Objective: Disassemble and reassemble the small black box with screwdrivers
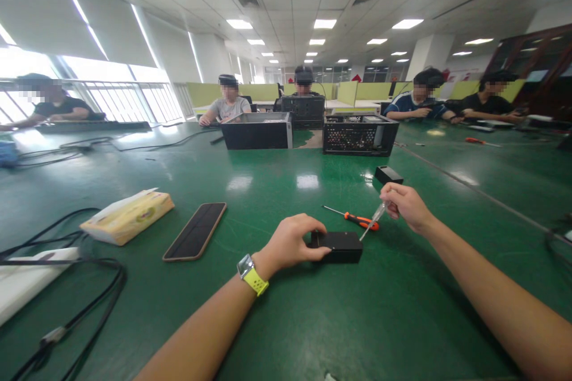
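Observation:
A small black box (343, 247) lies on the green table in front of me. My left hand (297, 239) grips its left end between thumb and fingers. In my right hand (406, 205) is a screwdriver (378, 214) with a clear handle, held tilted. Its tip meets the right end of the box, or is very close to it; I cannot tell whether it sits in a screw. Just behind the box lies an orange and black screwdriver (361, 221), its shaft pointing left. Farther back, near my right hand, rests another black box (388, 175).
Left of my hands are a phone (195, 232), a tissue pack (128, 218), black cables (117, 286) and a white power strip (36, 277). Two computer cases (257, 134) (361, 136) stand across the table. Several people sit around it. Another orange screwdriver (475, 140) lies far right.

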The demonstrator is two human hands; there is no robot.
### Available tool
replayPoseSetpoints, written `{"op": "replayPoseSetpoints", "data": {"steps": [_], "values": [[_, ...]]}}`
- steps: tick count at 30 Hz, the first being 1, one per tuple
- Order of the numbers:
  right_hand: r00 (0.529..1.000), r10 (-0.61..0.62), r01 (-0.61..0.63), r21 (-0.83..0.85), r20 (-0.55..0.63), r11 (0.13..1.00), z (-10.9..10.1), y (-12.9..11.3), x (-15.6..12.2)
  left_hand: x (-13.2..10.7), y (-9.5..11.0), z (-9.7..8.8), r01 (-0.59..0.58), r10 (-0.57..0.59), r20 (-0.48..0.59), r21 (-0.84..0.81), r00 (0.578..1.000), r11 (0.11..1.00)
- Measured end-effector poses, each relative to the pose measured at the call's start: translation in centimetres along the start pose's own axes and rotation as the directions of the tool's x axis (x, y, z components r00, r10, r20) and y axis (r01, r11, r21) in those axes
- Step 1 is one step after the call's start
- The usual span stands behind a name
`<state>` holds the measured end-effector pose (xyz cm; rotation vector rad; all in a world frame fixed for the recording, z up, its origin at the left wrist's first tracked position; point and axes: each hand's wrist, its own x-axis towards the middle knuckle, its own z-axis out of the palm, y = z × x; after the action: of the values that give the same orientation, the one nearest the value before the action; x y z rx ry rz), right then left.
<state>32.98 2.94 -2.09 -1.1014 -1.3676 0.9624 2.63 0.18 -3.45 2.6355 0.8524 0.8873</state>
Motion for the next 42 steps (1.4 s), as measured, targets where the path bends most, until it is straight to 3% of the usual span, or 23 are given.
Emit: {"op": "replayPoseSetpoints", "data": {"steps": [9,13,18,22,25,30,32,34,36,39,42], "values": [[0.979,-0.186,0.201,-0.215,0.086,0.956,-0.7,-0.9,-0.6,-0.1,-0.3,0.1,-0.008,0.008,-0.006,0.005,1.0,1.0],[0.971,-0.179,0.211,-0.223,0.157,0.952,-1.1,-2.0,-1.0,0.0,-0.2,0.0,-0.008,0.008,-0.01,0.008,1.0,1.0],[0.955,-0.022,0.112,-0.29,0.295,0.951,-2.7,-2.5,-0.8,0.0,-0.3,0.1,-0.007,0.007,0.001,0.009,1.0,1.0],[0.913,0.141,0.025,-0.398,0.382,0.917,-4.1,-2.3,-0.5,-0.1,-0.3,0.2,-0.009,0.009,-0.01,0.007,1.0,1.0],[0.851,0.274,-0.06,-0.436,0.448,0.898,-4.5,-1.7,-0.5,-0.1,-0.3,0.2,-0.014,0.014,-0.022,0.005,1.0,1.0],[0.705,0.495,-0.218,-0.509,0.507,0.832,-4.5,-0.1,-0.4,-0.1,-0.2,0.2,-0.019,0.019,-0.023,0.012,1.0,1.0],[0.681,0.52,-0.226,-0.527,0.516,0.819,-4.4,0.1,-0.4,0.0,-0.1,0.2,-0.022,0.022,-0.023,0.008,0.999,1.0],[0.703,0.499,-0.198,-0.535,0.506,0.821,-4.3,-0.2,-0.4,0.0,-0.1,0.2,-0.024,0.024,-0.024,0.001,0.999,1.0],[0.776,0.417,-0.115,-0.544,0.474,0.831,-4.2,-1.0,-0.5,-0.1,-0.1,0.2,-0.022,0.022,-0.021,-0.004,1.0,1.0],[0.885,0.201,0.087,-0.574,0.42,0.814,-3.9,-2.3,-0.7,-0.2,-0.2,0.2,-0.02,0.02,-0.016,-0.005,1.0,1.0],[0.911,0.055,0.239,-0.633,0.409,0.736,-3.5,-3.4,-1.0,-0.1,-0.3,0.3,-0.021,0.021,-0.02,-0.004,1.0,1.0]]}}
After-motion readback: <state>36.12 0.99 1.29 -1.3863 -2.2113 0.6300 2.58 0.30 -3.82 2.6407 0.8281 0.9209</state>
